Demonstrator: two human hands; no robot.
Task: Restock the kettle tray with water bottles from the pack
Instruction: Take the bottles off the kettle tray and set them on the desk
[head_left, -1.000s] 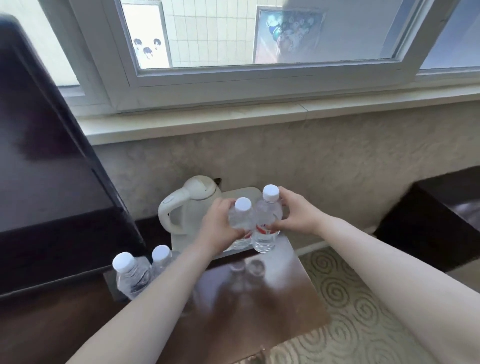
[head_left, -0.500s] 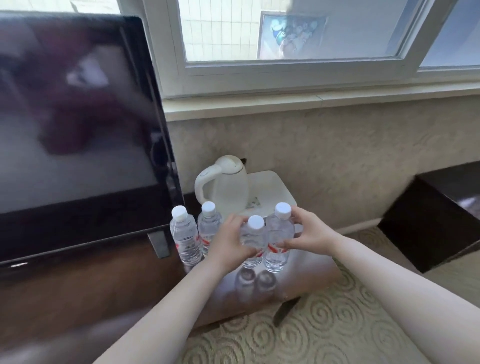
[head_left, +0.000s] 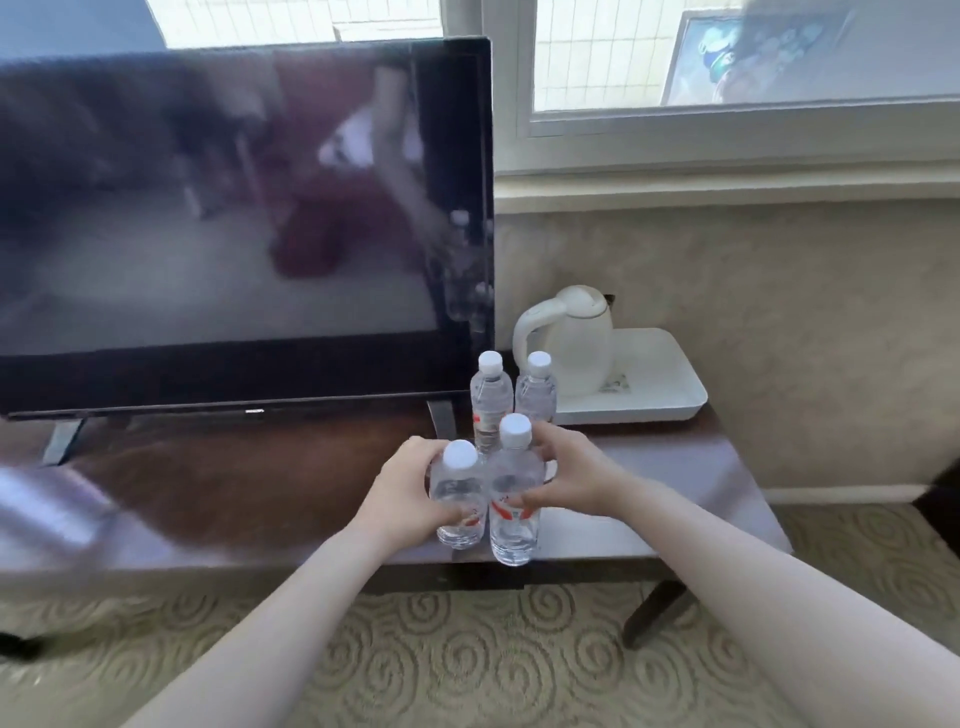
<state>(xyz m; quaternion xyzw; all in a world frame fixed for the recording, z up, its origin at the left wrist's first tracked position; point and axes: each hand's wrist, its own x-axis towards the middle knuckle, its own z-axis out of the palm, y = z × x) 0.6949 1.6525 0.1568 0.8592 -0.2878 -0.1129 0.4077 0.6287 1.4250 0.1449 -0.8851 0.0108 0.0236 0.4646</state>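
Observation:
I hold two clear water bottles with white caps side by side over the front edge of the dark wooden desk (head_left: 675, 483). My left hand (head_left: 402, 493) grips the left bottle (head_left: 460, 501). My right hand (head_left: 569, 475) grips the right bottle (head_left: 514, 499). Both bottles are upright and touch each other. Behind them two more bottles (head_left: 489, 400) (head_left: 536, 389) stand on the desk, left of the white tray (head_left: 660, 400). A cream kettle (head_left: 571, 345) stands on the tray's left part.
A large black TV screen (head_left: 234, 218) stands on the desk at the left, close to the standing bottles. A window sill and textured wall rise behind the tray. Patterned carpet (head_left: 467, 660) lies below the desk's front edge.
Both hands pulled the two bottles back from beside the tray toward the desk's front edge. The view shifted back and left, so the TV now fills the left side.

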